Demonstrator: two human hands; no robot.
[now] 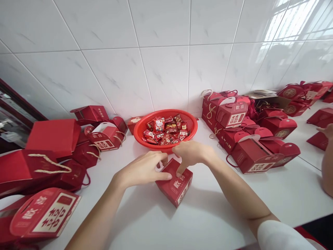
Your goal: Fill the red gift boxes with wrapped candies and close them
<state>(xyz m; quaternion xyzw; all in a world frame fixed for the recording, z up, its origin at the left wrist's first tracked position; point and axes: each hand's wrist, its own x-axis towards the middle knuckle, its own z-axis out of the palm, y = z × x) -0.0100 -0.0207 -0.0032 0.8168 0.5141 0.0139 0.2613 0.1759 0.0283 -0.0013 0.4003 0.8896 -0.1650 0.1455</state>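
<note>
A small red candy box (173, 189) with pale lettering sits on the white table in front of me, its corner turned toward me. My left hand (147, 169) grips its left side, with the thumb flat on top and the fingers bent around the far side. My right hand (192, 155) holds the far right part, its thumb pressed on the upper face and its fingertips at the back edge. Just beyond both hands stands a red plastic basket (139, 130) full of wrapped candies (166, 133). The far side of the box is hidden by my fingers.
Red boxes with rope handles (52, 139) crowd the left side, one large box (45, 217) closest. More boxes (253, 156) are stacked at the right. Another person's arm (327, 163) reaches in at the right edge. A tiled wall (166, 76) rises behind the basket.
</note>
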